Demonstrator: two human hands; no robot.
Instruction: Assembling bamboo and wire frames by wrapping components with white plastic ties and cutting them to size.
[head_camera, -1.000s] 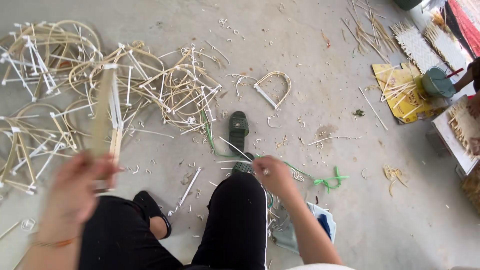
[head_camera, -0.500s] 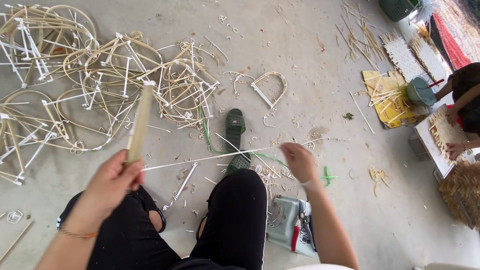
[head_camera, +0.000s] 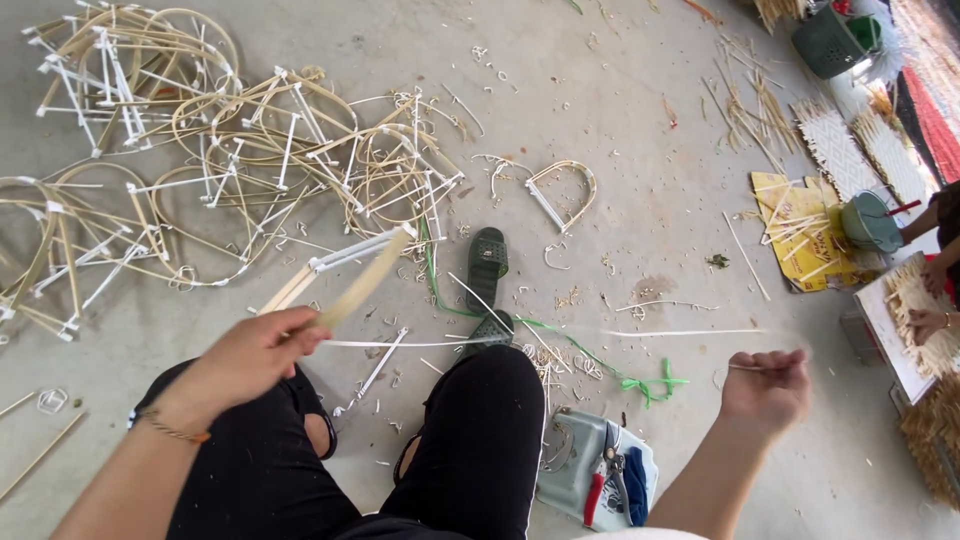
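Left hand (head_camera: 250, 355) fingers closed round flat pale bamboo slat (head_camera: 350, 285); right hand (head_camera: 765, 385) pinching thin white binding strip (head_camera: 640, 334) pulled taut above the concrete floor (head_camera: 640, 200) — best kept tight, level, wraps close.

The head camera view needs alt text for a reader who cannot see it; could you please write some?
Seen from above, a seated person's left hand holds a bamboo strip while the right hand pulls a thin white strand taut across the knees. Bent bamboo frames lie piled on the concrete floor, with a green sandal ahead.
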